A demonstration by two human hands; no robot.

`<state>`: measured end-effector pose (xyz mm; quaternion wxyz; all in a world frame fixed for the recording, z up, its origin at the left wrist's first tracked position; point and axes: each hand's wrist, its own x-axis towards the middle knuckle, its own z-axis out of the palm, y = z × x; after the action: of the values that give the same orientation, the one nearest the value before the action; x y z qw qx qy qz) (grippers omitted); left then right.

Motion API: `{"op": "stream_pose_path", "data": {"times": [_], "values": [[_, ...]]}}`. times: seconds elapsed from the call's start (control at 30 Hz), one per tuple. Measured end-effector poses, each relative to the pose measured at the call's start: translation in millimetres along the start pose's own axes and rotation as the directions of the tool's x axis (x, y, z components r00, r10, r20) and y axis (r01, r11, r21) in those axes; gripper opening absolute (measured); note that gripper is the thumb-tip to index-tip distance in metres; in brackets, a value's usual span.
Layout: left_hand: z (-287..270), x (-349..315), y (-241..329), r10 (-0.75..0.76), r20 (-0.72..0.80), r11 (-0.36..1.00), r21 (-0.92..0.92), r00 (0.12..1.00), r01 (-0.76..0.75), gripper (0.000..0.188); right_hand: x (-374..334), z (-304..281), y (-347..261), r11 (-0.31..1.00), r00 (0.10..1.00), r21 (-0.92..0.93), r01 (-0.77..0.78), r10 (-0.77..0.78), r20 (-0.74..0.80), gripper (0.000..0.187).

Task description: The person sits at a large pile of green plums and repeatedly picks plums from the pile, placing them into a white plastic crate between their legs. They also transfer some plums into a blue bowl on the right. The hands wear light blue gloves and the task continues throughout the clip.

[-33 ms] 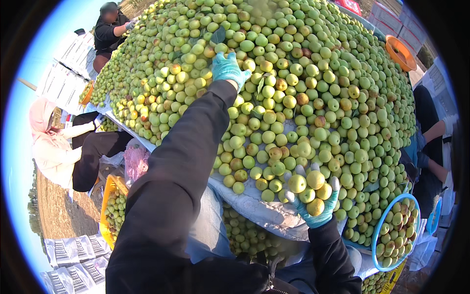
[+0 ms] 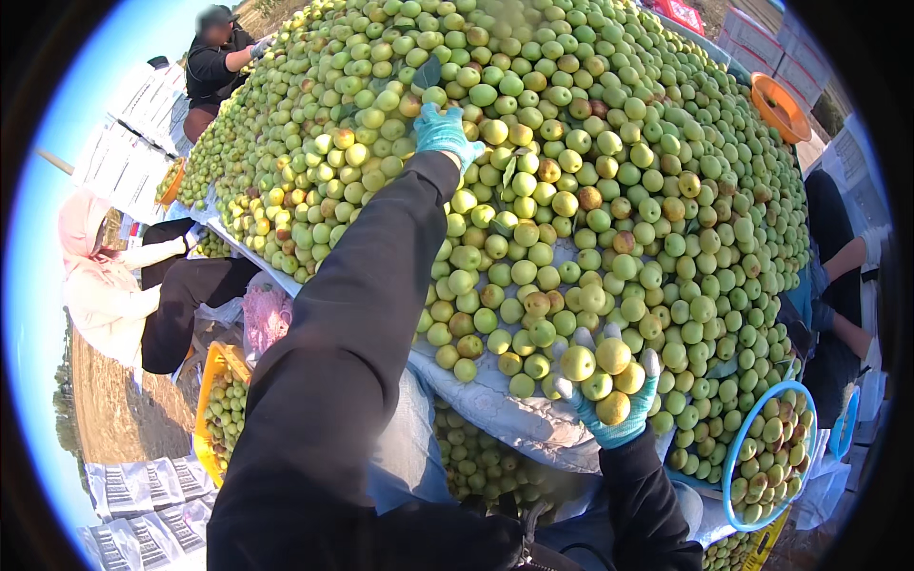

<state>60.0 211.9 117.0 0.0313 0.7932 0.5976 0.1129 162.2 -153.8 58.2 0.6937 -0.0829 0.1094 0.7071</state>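
A big heap of green jujubes (image 2: pixel 705 228), some blushed yellow or brown, covers the sheet before me. My left hand (image 2: pixel 446 135), in a teal glove, reaches far into the heap. Its fingers are apart and touch the fruit, their tips partly hidden; a jujube (image 2: pixel 434 96) lies right at them. Nearer to me, my right hand (image 2: pixel 619 419), gloved in teal with grey fingertips, is turned palm up at the heap's front edge. Several jujubes (image 2: pixel 612 355) rest in its cupped fingers.
A blue-rimmed basket (image 2: pixel 731 476) of browner jujubes stands right of my right hand. To the left is a yellow crate (image 2: pixel 203 419) with fruit. An orange basin (image 2: pixel 781 107) sits at the far right. Other people work at the left (image 2: pixel 114 285), far left (image 2: pixel 211 67) and right (image 2: pixel 847 276).
The view has shifted very slightly. Both hands keep their places, and the same jujubes stay in my right hand.
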Motion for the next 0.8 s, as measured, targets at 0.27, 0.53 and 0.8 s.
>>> {"op": "stream_pose_path", "data": {"times": [0.27,0.53,0.8], "values": [[26.4,24.1,-11.1,0.156,0.197,0.975,0.129,0.968,-0.183,0.062,3.4,-11.5,8.5,0.99,0.991,-0.137,-0.044,0.026,-0.134,0.074],[6.0,34.4,-47.8,-0.078,-0.193,0.981,-0.189,0.978,0.041,0.057,3.9,-10.7,5.9,0.994,0.998,-0.094,-0.053,0.049,-0.048,0.076],[25.5,92.7,-79.1,0.183,0.101,0.982,0.033,0.978,-0.187,0.057,9.0,-5.2,3.8,0.992,0.999,-0.128,-0.017,0.021,0.03,0.079]]}}
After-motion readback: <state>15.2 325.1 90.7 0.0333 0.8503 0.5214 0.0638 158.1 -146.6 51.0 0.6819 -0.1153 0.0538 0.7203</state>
